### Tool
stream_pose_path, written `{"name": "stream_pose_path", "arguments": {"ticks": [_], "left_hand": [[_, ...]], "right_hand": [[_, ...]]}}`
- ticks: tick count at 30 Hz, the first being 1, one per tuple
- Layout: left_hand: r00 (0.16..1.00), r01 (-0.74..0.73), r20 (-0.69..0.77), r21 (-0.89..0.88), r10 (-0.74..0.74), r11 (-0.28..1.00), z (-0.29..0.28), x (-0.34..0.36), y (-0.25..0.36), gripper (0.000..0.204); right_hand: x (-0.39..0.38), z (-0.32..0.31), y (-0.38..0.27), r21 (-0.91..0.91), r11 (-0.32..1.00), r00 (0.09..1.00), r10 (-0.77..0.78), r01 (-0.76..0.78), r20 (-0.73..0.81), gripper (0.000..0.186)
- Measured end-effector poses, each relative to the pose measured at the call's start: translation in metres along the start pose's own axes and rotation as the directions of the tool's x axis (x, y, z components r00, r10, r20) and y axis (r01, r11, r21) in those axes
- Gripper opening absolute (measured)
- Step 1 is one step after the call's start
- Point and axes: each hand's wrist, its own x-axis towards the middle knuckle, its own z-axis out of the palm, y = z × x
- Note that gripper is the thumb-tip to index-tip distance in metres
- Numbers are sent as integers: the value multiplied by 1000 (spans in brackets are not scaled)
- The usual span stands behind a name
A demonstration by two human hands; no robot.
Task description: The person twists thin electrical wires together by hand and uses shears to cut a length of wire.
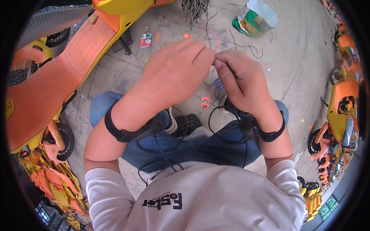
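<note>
My left hand (175,71) and my right hand (243,81) meet in front of me, above the floor between my knees. Both sets of fingers are closed in a pinch, fingertips almost touching. A tiny dark bit of something thin shows between them; its kind cannot be made out, and the left fingertips are hidden behind the back of that hand. Just beyond the fingers a thin pink wire (216,37) curves, and whether it reaches them is unclear. Several dark loose wires (252,49) lie on the floor past my right hand.
A yellow and orange scooter (58,84) stands close on my left. On the floor lie a plastic bottle (145,38), a green and white bag (256,19), a grey wire bundle (195,9), a blue coil (219,84) and an orange card (205,102). More scooters (343,104) line the right.
</note>
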Motion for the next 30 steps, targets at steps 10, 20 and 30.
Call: {"name": "stream_pose_path", "arguments": {"ticks": [10,20,30], "left_hand": [[992,-104,-75,-89,98,991,-7,1,-3,16],[960,-178,-256,-244,113,953,-2,3,-9,19],[973,-146,-218,-307,80,940,-5,3,-7,14]], "right_hand": [[0,-5,-3,2,997,994,-78,78,82,13],[0,-10,-11,232,965,988,94,-121,123,9],[0,-16,-12,367,892,958,196,-264,210,10]]}}
